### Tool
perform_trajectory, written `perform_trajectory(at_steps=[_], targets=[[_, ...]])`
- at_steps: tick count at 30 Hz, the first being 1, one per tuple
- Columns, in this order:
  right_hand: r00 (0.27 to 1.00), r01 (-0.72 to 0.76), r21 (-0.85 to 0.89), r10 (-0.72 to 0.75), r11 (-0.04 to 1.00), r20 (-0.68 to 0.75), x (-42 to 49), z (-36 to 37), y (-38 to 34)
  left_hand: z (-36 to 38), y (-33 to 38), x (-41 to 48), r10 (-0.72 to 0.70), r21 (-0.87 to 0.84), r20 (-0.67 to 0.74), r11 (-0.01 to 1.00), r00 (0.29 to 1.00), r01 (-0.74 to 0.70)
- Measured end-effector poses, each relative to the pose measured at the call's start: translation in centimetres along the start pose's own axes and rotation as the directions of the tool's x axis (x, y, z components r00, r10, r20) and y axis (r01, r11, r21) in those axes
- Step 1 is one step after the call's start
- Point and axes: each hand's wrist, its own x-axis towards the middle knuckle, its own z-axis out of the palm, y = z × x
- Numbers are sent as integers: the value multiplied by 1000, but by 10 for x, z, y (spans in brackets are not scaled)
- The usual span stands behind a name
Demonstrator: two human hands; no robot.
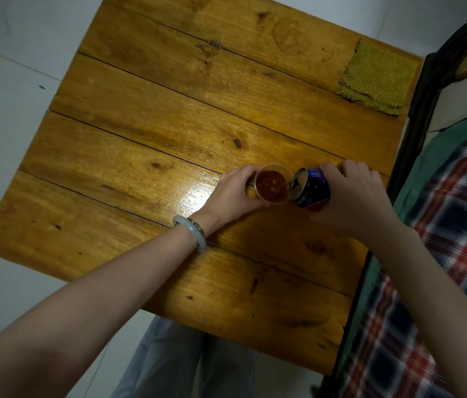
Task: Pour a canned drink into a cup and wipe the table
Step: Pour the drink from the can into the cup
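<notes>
Broadly, a yellow-brown wooden plank table fills the view, with a woven olive-green cloth lying flat at its far right corner. Near the right edge, the right hand curls round a tilted dark blue drink can. The left hand grips a clear plastic cup of brown liquid, and the can's mouth meets its rim.
</notes>
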Motion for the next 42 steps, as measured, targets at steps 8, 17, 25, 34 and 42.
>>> perform_trajectory(at_steps=[8,17,25,34,42], targets=[[1000,-1,-7,1,1000,3,-1,1,0,0,0,0,7,-3,-4,1000,1000,-7],[1000,-2,-22,2,1000,-6,-1,4,0,-1,2,-2,19,32,-6,999,1000,-19],[1000,-6,-13,6,1000,-4,-2,3,-1,-1,3,-2,22,44,-11,999,1000,-22],[1000,-8,3,8,1000,-2,-1,5,2,-1,3,-1,34,67,0,997,999,-34],[999,-46,113,43,993,23,-3,7,2,-1,3,-2,33,70,-4,997,999,-32]])
